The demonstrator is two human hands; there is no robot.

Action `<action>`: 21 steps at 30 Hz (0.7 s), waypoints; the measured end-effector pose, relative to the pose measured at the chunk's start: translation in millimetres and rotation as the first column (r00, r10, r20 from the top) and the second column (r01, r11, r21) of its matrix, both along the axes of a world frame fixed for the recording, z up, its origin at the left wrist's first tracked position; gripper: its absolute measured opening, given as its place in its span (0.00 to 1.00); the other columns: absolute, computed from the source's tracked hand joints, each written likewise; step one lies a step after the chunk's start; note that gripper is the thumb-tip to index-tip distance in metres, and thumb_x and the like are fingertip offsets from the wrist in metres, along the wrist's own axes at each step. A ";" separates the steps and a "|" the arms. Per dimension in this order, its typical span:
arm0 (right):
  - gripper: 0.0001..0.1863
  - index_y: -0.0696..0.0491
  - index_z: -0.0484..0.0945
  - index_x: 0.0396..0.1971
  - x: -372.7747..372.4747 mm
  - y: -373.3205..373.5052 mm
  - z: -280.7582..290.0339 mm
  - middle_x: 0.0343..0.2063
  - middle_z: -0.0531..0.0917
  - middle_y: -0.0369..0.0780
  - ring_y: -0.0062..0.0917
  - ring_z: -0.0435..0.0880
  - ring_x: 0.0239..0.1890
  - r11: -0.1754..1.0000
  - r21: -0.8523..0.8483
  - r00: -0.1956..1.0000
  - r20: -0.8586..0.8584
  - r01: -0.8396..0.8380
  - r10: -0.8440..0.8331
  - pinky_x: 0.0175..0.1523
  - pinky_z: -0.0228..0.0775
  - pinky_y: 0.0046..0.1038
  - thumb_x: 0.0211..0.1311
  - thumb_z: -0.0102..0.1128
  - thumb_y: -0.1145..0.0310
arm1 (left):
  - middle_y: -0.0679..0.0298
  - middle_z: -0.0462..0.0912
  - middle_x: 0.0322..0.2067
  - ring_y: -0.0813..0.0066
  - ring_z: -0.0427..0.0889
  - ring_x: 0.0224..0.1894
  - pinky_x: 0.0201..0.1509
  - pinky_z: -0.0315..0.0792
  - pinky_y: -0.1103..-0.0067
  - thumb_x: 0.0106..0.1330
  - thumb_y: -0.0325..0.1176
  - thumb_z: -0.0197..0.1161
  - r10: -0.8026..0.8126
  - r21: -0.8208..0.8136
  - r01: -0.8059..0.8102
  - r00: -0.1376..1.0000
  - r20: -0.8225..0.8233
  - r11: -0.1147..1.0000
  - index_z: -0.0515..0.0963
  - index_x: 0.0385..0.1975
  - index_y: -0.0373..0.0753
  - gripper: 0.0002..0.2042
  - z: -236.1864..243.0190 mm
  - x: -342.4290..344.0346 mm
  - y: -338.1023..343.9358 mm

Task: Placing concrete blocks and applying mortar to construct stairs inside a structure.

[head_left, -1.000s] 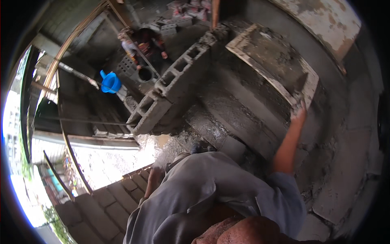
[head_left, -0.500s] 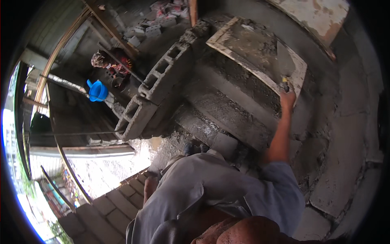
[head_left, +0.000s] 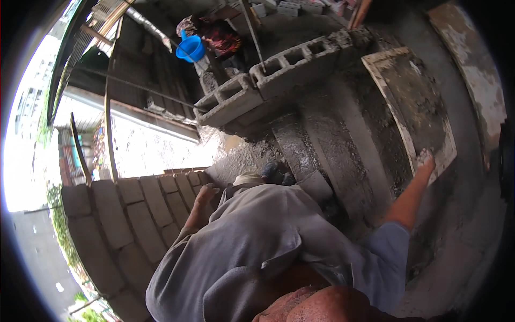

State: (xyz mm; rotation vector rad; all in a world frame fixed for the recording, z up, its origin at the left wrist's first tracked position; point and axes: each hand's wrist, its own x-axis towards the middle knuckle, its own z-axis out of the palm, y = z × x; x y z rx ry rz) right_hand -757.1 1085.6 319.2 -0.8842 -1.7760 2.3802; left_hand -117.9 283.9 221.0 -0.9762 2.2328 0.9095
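My right hand (head_left: 425,159) is at the near corner of a wood-framed mortar board (head_left: 396,114) on the right. Its fingers are closed round the handle of a trowel, whose blade is hard to make out against the grey mortar. Wet mortar (head_left: 421,96) is spread across the board's middle. Down by my left side, my left hand (head_left: 207,192) rests near the end of a block wall (head_left: 137,214). Its fingers are loosely bent, partly seen, with nothing visible in them.
Hollow concrete blocks (head_left: 292,63) form a low wall ahead, beside mortar-smeared steps (head_left: 343,145). Beyond it a person (head_left: 220,37) crouches near a blue bucket (head_left: 191,49). A thin rod (head_left: 253,35) leans there. A stained panel (head_left: 472,70) stands at far right.
My view has turned, so the board and blocks appear shifted right and rotated. My right hand stays at the board's corner. The trowel blade, plain before, no longer stands out. My left hand shows more.
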 end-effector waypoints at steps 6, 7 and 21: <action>0.08 0.56 0.77 0.30 -15.4 -28.8 28.9 0.23 0.79 0.38 0.24 0.76 0.22 0.911 0.373 0.977 0.047 0.175 -0.207 0.27 0.67 0.29 0.65 0.52 0.69 | 0.53 0.82 0.43 0.63 0.81 0.43 0.43 0.74 0.70 0.56 0.40 0.64 0.104 0.303 -0.041 0.976 -0.194 0.952 0.77 0.45 0.31 0.21 -60.7 75.5 -22.2; 0.08 0.57 0.77 0.29 -15.2 -59.8 34.4 0.24 0.80 0.39 0.25 0.76 0.22 0.878 0.428 0.971 0.006 0.213 -0.238 0.27 0.66 0.28 0.64 0.53 0.69 | 0.53 0.82 0.43 0.63 0.81 0.43 0.43 0.74 0.70 0.56 0.40 0.64 -0.222 0.018 0.222 0.967 0.128 0.975 0.77 0.47 0.31 0.23 -69.7 81.6 -25.6; 0.16 0.54 0.75 0.38 180.3 -415.8 -10.3 0.15 0.67 0.30 0.15 0.65 0.14 0.933 -0.126 0.934 0.080 -0.337 0.348 0.18 0.59 0.20 0.62 0.59 0.55 | 0.52 0.83 0.38 0.65 0.82 0.37 0.37 0.74 0.70 0.59 0.38 0.61 -0.003 0.122 0.034 0.970 -0.243 0.992 0.78 0.43 0.33 0.17 -52.4 34.9 -71.1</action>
